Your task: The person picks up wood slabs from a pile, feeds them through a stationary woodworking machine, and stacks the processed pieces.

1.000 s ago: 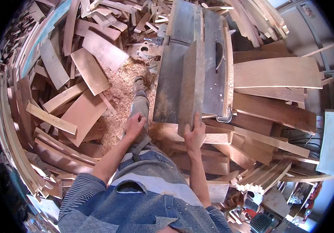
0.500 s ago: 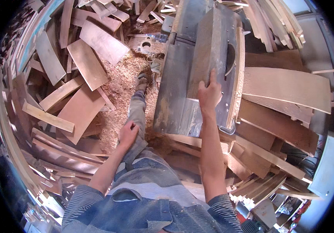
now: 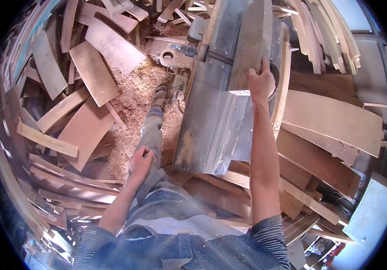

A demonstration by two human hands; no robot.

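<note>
The right hand grips the near end of 1 long, rough wooden board, which rests upon the smooth grey metal table. The left hand makes a loose, rounded fist near the thigh.

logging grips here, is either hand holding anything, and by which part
The right hand holds the long brown wooden board by its near end; the loosely curled left hand appears to hold nothing.
</note>
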